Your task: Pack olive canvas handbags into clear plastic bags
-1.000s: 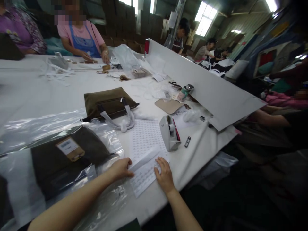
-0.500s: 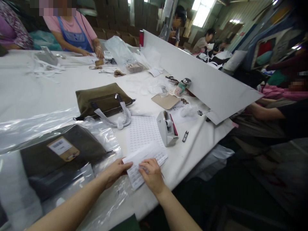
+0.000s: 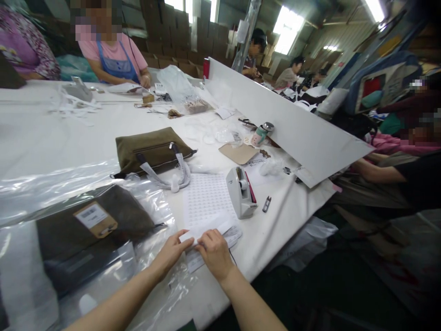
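Observation:
My left hand [image 3: 174, 252] is closed on the left edge of a white paper sheet [image 3: 215, 225], thumb on top. With bent fingers, my right hand [image 3: 216, 253] pinches the sheet's near edge, which looks folded or curled over. Beneath lies a larger sheet printed with rows of small labels [image 3: 206, 195]. Just beyond my right hand stands a grey tape dispenser [image 3: 237, 195]. A pair of thread snips [image 3: 266, 204] lies to its right. Left of my hands, a dark bag [image 3: 132, 214] with a barcoded tag [image 3: 92, 215] rests in clear plastic.
An olive bag [image 3: 155, 145] with wrapped handles lies farther back. Near the slanting white board [image 3: 275, 115] stand a flask [image 3: 261, 134] and a piece of brown card [image 3: 237, 153]. The table edge runs diagonally at right. Across the table, a person in a blue apron [image 3: 119, 64] handles papers.
The paper's near edge has been turned up, so its printed rows are now mostly hidden. My hands have come slightly closer together. The whole view has tilted up a little.

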`<state>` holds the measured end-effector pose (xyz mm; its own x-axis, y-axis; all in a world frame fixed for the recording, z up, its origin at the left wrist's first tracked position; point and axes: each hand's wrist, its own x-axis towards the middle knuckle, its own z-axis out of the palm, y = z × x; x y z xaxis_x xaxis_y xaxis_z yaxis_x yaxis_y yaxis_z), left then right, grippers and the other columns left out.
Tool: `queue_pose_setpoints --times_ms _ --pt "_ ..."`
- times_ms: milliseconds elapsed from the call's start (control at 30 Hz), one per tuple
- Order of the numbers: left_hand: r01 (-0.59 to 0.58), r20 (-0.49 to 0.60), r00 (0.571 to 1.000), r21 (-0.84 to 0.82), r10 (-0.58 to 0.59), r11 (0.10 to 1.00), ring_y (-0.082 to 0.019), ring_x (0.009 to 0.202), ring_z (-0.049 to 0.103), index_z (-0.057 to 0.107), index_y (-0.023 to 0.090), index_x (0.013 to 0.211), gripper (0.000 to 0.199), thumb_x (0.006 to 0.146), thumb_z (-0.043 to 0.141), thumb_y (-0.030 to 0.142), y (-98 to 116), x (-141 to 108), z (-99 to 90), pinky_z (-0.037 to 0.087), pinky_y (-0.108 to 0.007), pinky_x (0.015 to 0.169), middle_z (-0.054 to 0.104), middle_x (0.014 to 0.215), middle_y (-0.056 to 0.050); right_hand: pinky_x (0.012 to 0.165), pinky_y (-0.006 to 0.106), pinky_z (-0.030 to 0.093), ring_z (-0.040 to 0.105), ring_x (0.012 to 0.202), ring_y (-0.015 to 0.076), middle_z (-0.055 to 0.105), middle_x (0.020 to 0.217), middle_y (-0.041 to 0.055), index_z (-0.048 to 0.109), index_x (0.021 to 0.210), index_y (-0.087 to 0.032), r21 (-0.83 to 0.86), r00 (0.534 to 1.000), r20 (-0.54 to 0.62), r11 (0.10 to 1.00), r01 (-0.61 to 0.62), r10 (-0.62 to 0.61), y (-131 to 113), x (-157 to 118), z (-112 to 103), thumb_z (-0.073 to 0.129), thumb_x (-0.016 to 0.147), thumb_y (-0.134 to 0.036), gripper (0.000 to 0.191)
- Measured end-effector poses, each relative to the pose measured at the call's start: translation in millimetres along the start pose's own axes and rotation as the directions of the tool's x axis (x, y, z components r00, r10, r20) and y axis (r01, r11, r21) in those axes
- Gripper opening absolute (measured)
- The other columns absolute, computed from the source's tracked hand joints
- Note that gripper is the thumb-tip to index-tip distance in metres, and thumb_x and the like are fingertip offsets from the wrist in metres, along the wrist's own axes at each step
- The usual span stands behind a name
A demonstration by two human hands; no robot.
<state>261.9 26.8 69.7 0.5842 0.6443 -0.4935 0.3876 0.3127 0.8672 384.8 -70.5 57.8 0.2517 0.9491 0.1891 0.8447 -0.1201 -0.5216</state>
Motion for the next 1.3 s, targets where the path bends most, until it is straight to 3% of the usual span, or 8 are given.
queue_pose_setpoints --times_ms 167,333,600,767,833,933,1067,1300 --pt "-0.021 0.019 1.0 -0.148 0.024 0.989 -0.024 0.081 0.062 0.06 0.012 0.097 0.04 0.069 0.059 0.04 -8.1 8.5 3.7 0.048 -0.032 0.073 0.069 0.087 -0.009 0.072 0.033 0.044 0.052 0.079 0.0201 0.06 0.078 0.0016 0.057 0.073 -0.02 -0.019 0.996 -0.042 0.997 0.073 -0.074 1.3 0.3 1.8 0.066 0.078 -0.017 0.011" --pt "-0.043 -0.002 0.999 -0.193 0.043 0.98 -0.024 0.081 0.062 0.063 0.013 0.089 0.037 0.064 0.063 0.04 -10.9 11.9 -0.8 0.046 -0.031 0.073 0.07 0.085 -0.008 0.074 0.033 0.046 0.053 0.082 0.0203 0.061 0.085 0.0025 0.06 0.093 -0.02 0.02 0.997 -0.043 0.998 0.065 -0.064 2.4 2.2 4.6 0.07 0.072 -0.009 0.026" --pt "-0.008 -0.038 0.999 -0.26 -0.002 0.965 -0.018 0.061 0.056 0.063 0.014 0.076 0.026 0.064 0.06 0.037 -22.7 14.2 2.4 0.04 -0.027 0.059 0.065 0.065 -0.001 0.07 0.032 0.044 0.052 0.076 0.0193 0.06 0.077 0.0023 0.059 0.076 -0.02 -0.021 0.969 -0.156 0.982 0.19 -0.191 6.5 -4.0 12.6 0.062 0.08 -0.015 0.007" --pt "0.02 -0.059 0.998 -0.301 -0.039 0.953 -0.016 0.059 0.053 0.064 0.014 0.081 0.028 0.064 0.063 0.036 -19.2 10.4 2.7 0.036 -0.025 0.055 0.064 0.063 0.001 0.072 0.033 0.045 0.053 0.078 0.0198 0.06 0.079 0.0029 0.058 0.077 -0.02 0.005 0.974 -0.114 0.98 0.197 -0.195 7.7 -6.6 8.8 0.06 0.082 -0.017 0.007" --pt "0.026 -0.057 0.997 -0.331 -0.047 0.943 -0.016 0.059 0.054 0.064 0.014 0.084 0.03 0.065 0.063 0.037 -17.3 8.7 2.1 0.037 -0.025 0.055 0.064 0.063 0.001 0.077 0.034 0.046 0.054 0.083 0.0202 0.061 0.085 0.0038 0.059 0.086 -0.02 0.043 0.982 -0.093 0.984 0.17 -0.166 7.8 -5.3 6.4 0.062 0.081 -0.015 0.007" --pt "0.046 -0.037 0.997 -0.388 -0.065 0.921 -0.017 0.059 0.056 0.064 0.013 0.087 0.031 0.067 0.062 0.037 -17.9 8.0 2.2 0.041 -0.026 0.057 0.065 0.063 -0.001 0.082 0.035 0.047 0.055 0.09 0.0215 0.061 0.093 0.0061 0.058 0.097 -0.018 0.094 0.997 -0.078 0.995 0.036 -0.029 5.2 -2.8 3.5 0.068 0.076 -0.016 0.024" --pt "0.06 -0.012 0.997 -0.455 -0.073 0.888 -0.019 0.064 0.06 0.064 0.013 0.09 0.03 0.07 0.059 0.035 -21.8 7.3 4.5 0.044 -0.028 0.059 0.067 0.068 -0.004 0.082 0.038 0.046 0.056 0.088 0.0237 0.062 0.086 0.0046 0.062 0.087 -0.02 0.055 0.989 -0.047 0.989 -0.139 0.141 -3.2 -2.4 3.7 0.071 0.073 -0.019 0.017" --pt "0.054 0.06 0.998 -0.511 -0.027 0.858 -0.021 0.07 0.063 0.065 0.012 0.091 0.038 0.064 0.069 0.038 -22.5 0.1 4.4 0.045 -0.029 0.063 0.07 0.08 -0.008 0.085 0.035 0.047 0.059 0.089 0.0212 0.066 0.09 0.0051 0.066 0.09 -0.019 0.133 0.978 -0.057 0.972 -0.194 0.203 -16.1 -6.0 8.6 0.064 0.078 -0.017 0.012"
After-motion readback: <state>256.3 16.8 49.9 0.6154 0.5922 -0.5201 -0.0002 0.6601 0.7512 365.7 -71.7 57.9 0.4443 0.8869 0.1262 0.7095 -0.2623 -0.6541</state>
